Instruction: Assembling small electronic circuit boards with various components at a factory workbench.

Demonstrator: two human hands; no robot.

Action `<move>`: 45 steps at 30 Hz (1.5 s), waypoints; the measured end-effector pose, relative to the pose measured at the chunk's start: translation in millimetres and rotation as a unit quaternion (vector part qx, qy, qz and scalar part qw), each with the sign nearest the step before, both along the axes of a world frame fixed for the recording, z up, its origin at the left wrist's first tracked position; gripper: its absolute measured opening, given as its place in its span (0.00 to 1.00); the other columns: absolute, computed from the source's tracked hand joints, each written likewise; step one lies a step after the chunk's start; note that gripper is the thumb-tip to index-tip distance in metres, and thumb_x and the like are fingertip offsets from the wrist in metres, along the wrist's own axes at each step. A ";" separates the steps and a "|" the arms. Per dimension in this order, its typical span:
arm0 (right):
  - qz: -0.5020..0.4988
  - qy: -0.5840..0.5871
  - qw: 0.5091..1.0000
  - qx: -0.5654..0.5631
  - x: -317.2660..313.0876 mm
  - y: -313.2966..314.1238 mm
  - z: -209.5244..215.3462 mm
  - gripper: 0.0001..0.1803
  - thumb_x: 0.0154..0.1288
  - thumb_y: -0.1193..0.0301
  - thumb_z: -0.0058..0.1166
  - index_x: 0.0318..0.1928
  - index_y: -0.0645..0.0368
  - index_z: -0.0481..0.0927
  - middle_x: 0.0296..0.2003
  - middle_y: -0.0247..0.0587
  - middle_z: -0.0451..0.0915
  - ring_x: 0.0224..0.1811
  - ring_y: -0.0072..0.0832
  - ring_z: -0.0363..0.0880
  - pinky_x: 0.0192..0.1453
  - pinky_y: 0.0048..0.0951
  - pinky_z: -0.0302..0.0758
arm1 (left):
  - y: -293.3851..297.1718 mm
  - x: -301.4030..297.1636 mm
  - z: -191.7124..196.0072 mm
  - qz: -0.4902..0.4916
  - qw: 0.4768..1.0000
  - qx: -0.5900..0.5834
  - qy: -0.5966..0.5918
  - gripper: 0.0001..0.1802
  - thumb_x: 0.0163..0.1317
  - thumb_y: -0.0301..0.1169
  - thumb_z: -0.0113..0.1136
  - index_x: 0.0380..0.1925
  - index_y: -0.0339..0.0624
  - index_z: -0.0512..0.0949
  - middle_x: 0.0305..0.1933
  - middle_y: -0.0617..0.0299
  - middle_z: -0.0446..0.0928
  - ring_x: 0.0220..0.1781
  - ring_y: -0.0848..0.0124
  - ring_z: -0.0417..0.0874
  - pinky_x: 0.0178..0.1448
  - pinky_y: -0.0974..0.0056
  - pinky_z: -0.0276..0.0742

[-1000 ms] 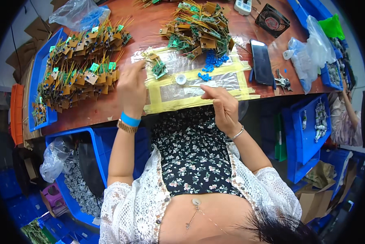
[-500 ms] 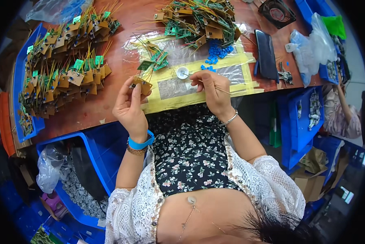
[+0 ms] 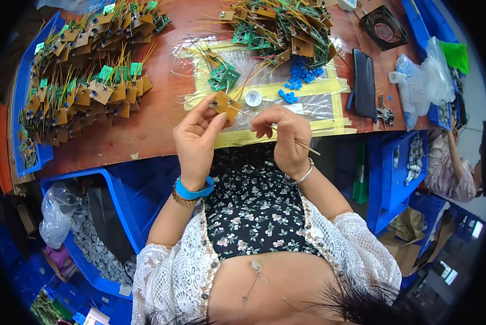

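Brown and flat, the small circuit board [image 3: 226, 106] is just left of the frame's centre, where we see the left hand [image 3: 195, 138] pinching it between thumb and fingers. We see the right hand [image 3: 287, 138] curled around a thin stick [image 3: 309, 148] whose far end reaches the board, though we cannot tell whether it touches. Higher in the frame and to the right of the board, we find a round white cup [image 3: 252, 98], loose blue pieces [image 3: 303, 74] and a heap of wired boards [image 3: 302, 33].
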State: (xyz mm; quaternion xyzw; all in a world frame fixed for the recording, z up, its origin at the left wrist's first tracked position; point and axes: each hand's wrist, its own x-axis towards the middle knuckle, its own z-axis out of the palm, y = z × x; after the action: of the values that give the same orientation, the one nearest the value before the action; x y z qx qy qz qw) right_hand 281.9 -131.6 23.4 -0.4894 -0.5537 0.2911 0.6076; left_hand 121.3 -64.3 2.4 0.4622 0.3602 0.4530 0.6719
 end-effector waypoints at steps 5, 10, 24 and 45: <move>0.018 0.023 0.999 -0.026 -5.3 3.5 -5.0 0.32 0.80 0.51 0.34 0.39 0.68 0.82 0.31 0.41 0.81 0.27 0.22 0.74 0.31 0.22 0.69 | -3.0 2.0 8.6 -0.023 0.998 -0.044 -0.032 0.23 0.65 0.18 0.57 0.61 0.28 0.71 0.43 0.56 0.80 0.44 0.70 0.84 0.52 0.66 0.83; 0.008 0.043 0.999 -0.026 -6.4 3.8 -9.6 0.31 0.80 0.52 0.35 0.39 0.69 0.82 0.31 0.41 0.81 0.28 0.21 0.74 0.31 0.21 0.68 | -6.8 2.6 13.8 -0.030 0.996 -0.076 -0.041 0.23 0.65 0.17 0.57 0.61 0.28 0.71 0.44 0.56 0.80 0.44 0.69 0.85 0.53 0.66 0.83; 0.002 -0.154 0.988 0.015 0.5 -3.5 2.5 0.14 0.75 0.68 0.49 0.39 0.66 0.83 0.34 0.43 0.84 0.34 0.28 0.82 0.39 0.26 0.78 | -11.0 4.2 13.6 -0.031 0.997 -0.057 -0.048 0.23 0.65 0.17 0.57 0.61 0.29 0.71 0.44 0.57 0.79 0.44 0.71 0.83 0.52 0.67 0.83; -0.220 -0.420 0.880 0.016 48.0 15.7 -29.4 0.13 0.52 0.82 0.61 0.41 0.62 0.81 0.35 0.42 0.83 0.38 0.40 0.78 0.43 0.37 0.74 | -17.3 1.0 10.4 -0.006 1.000 -0.019 -0.014 0.23 0.65 0.18 0.58 0.60 0.30 0.72 0.42 0.61 0.78 0.44 0.72 0.82 0.53 0.63 0.85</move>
State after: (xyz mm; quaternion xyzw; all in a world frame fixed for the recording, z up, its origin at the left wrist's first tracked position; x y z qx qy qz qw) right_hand 329.9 -115.9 -6.0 -0.6655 -0.6393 -0.0916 0.3741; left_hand 122.3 -81.5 12.8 0.4452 0.3569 0.4485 0.6879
